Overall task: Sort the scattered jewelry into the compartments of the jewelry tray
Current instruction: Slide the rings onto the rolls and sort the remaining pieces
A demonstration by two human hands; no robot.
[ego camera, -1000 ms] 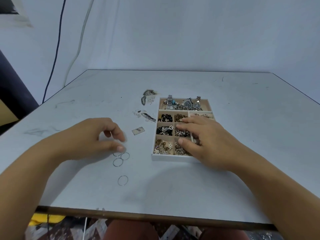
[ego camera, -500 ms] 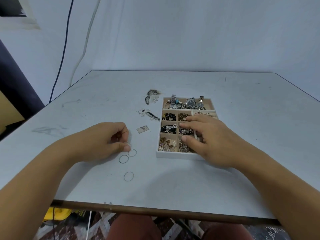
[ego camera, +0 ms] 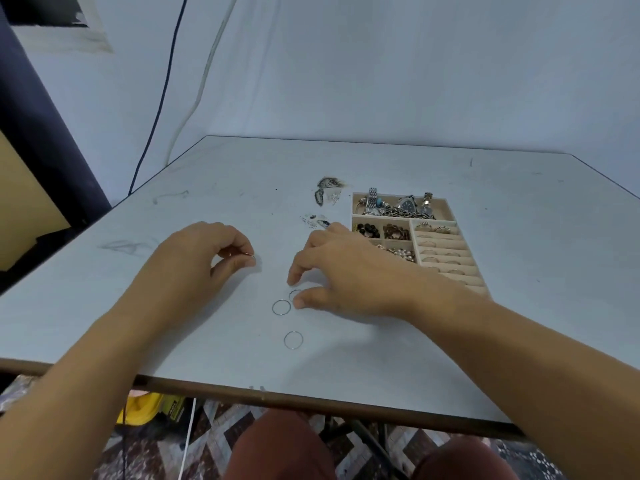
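Head view: on the scuffed pale grey table (ego camera: 502, 358), the left hand (ego camera: 204, 261) pinches a thin silver wire hoop (ego camera: 252, 258) between thumb and curled forefinger, just clear of the tabletop. The right hand (ego camera: 349, 278) arches at 3 o'clock from it, fingers bent downward, with thumb and forefinger a narrow way apart on either side of a second silver hoop (ego camera: 294, 293). The thumb tip seems to touch that hoop, though half of it is hidden. A third hoop (ego camera: 281, 307) lies flat just beside it at 8 o'clock, and a fourth hoop (ego camera: 293, 340) lies apart at 6 o'clock, near the table's front edge. The beige compartmented jewelry tray (ego camera: 441, 207) sits at 2 o'clock from the right hand, its near left corner covered by that hand and wrist. Its far compartment holds metal-strapped watches (ego camera: 405, 204), the small squares hold dark beads (ego camera: 367, 230), and the slotted right column holds silver rings (ego camera: 440, 254). Loose dark and silver pieces (ego camera: 327, 188) lie on the table at 10 o'clock from the tray. Under the table, a yellow object (ego camera: 138, 408) carries a black label whose lettering is too blurred to read.
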